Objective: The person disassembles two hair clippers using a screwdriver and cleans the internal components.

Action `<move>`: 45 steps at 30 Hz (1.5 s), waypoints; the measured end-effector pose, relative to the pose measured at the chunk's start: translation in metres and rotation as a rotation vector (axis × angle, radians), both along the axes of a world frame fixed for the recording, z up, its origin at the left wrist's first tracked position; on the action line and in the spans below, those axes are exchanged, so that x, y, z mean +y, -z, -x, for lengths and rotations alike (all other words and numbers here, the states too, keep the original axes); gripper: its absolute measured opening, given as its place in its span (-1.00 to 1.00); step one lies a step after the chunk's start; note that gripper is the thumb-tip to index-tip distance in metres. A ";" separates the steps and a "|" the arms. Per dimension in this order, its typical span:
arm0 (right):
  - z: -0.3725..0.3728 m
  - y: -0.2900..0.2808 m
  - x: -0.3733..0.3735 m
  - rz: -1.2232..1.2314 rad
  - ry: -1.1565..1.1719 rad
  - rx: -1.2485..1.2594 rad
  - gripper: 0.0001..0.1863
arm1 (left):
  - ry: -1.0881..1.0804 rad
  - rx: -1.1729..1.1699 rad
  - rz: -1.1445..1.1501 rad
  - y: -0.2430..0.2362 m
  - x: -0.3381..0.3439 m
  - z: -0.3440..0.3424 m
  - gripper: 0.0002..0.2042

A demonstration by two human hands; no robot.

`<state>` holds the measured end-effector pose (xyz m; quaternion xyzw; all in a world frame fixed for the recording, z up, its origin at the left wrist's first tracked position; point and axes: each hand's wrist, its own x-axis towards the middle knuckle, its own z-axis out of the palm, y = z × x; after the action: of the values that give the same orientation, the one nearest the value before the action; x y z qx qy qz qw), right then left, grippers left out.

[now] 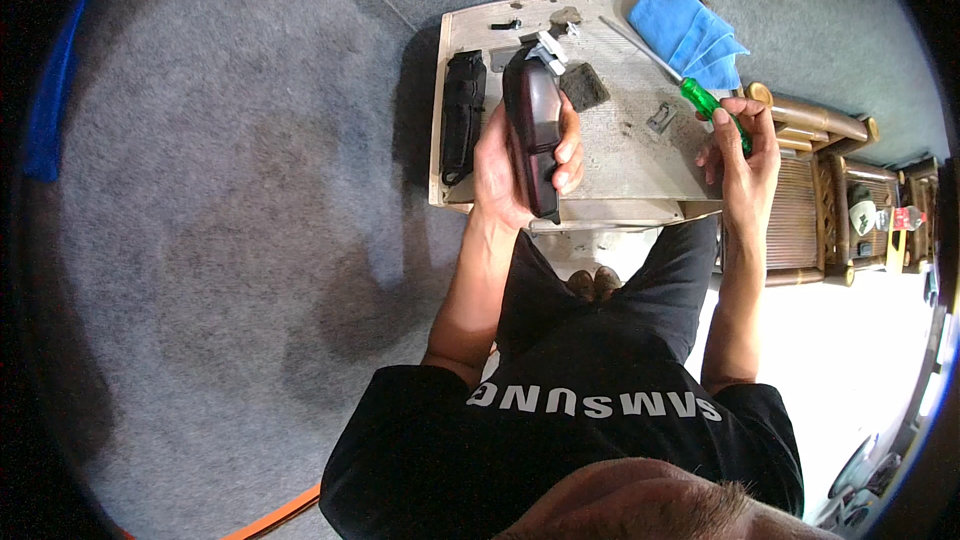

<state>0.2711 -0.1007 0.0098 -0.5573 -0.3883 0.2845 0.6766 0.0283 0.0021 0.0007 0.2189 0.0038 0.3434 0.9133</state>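
Clipper (537,115) points lengthwise away, head (547,52) foremost — left grip (496,172) clasping it, right grip (748,165) a screwdriver (697,95).

Over the table (605,172), the dark clipper (537,120) hides part of the left hand (494,168); by the table's right edge, the right hand (748,155) partly covers the screwdriver (697,96). Tabletop specks (628,127) are too small to identify.

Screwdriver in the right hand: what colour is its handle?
The screwdriver handle is bright green; it shows in the head view.
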 end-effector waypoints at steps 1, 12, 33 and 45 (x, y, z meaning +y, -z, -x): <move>0.001 -0.002 0.001 -0.007 0.029 0.032 -0.80 | -0.002 -0.004 -0.001 -0.003 -0.001 -0.001 -0.37; 0.005 -0.005 0.000 -0.009 0.089 0.013 -0.73 | 0.225 0.098 -0.148 0.004 -0.002 0.002 -0.24; 0.065 -0.002 0.022 0.155 -0.082 -0.272 -0.56 | -0.116 0.522 -0.392 0.001 -0.020 -0.006 -0.47; 0.045 -0.002 0.014 0.033 -0.410 -0.079 -0.41 | -0.031 0.659 -0.762 -0.006 -0.028 -0.005 -0.36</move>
<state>0.2257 -0.0870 0.0118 -0.4882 -0.5154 0.4004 0.5795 0.0331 -0.0261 0.0064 0.6333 0.1695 0.2466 0.7137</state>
